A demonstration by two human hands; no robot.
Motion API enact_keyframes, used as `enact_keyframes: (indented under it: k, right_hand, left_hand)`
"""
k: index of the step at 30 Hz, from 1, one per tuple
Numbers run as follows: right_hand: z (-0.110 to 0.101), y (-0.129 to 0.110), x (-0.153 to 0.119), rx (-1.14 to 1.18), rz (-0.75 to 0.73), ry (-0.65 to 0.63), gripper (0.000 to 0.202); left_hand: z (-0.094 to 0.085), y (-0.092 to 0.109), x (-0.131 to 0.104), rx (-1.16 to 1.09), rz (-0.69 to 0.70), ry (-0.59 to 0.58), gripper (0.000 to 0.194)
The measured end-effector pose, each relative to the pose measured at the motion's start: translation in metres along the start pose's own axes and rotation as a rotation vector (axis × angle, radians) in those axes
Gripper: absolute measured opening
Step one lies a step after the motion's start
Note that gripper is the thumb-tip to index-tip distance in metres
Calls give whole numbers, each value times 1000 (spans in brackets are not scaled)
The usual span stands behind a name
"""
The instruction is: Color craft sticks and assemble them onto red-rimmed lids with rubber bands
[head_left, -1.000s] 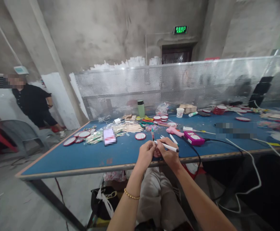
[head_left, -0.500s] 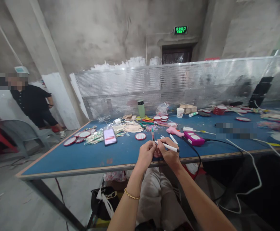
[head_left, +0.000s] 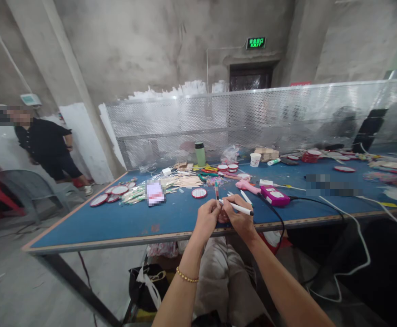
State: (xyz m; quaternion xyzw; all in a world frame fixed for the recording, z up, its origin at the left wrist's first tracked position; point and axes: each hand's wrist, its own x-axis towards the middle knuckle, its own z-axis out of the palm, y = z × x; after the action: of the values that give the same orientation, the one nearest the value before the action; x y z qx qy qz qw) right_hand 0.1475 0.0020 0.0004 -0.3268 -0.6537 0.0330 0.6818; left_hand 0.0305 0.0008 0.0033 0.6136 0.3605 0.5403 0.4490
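Observation:
At the table's front edge my two hands meet. My left hand (head_left: 206, 219) is closed on a narrow stick (head_left: 216, 190) with red and teal colouring, which points away from me. In my right hand (head_left: 242, 222) a white marker pen (head_left: 237, 207) with a black end is gripped, its writing end towards the stick. The fingers hide the pen's tip and the stick's lower part. Just beyond my left hand lies a round red-rimmed disc (head_left: 199, 193). White pens (head_left: 245, 197) lie beyond my right hand.
A pink hot-air tool (head_left: 248, 186) and a purple box (head_left: 275, 196) with cables lie to the right. Wooden sticks (head_left: 188, 180), a phone (head_left: 156, 193) and a green bottle (head_left: 200, 154) are left of centre. A person (head_left: 50, 143) stands at far left.
My hands, the pen and the stick stay almost in place. The person at far left has shifted slightly, and an arm now hangs down on the left side.

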Motion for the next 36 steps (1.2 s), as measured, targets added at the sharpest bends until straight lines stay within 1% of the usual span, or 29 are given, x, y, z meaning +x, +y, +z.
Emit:
enact_keyframes:
  k: [3, 7, 10, 14, 18, 23, 28, 36]
  right_hand:
    - [0, 0, 0, 0, -18, 7, 20]
    - [-1, -1, 0, -2, 13, 26, 18]
    - [-1, -1, 0, -7, 8, 35, 19]
    - [-2, -2, 1, -14, -4, 23, 20]
    - [-1, -2, 1, 1, 5, 12, 20]
    - [1, 0, -1, 14, 18, 5, 20]
    - [-1, -1, -1, 1, 8, 41, 19]
    - [-1, -1, 0, -6, -18, 35, 20]
  left_hand:
    - [0, 1, 0, -8, 4, 4, 22]
    - [0, 2, -1, -36, -15, -8, 24]
    - [0, 0, -1, -40, -20, -17, 23]
    - [0, -2, 0, -15, -14, -2, 22]
    - [0, -1, 0, 14, 9, 15, 22]
    - [1, 1, -1, -7, -3, 10, 23]
    - [1, 2, -1, -44, -31, -1, 22]
    - [1, 2, -1, -27, -11, 7, 22]
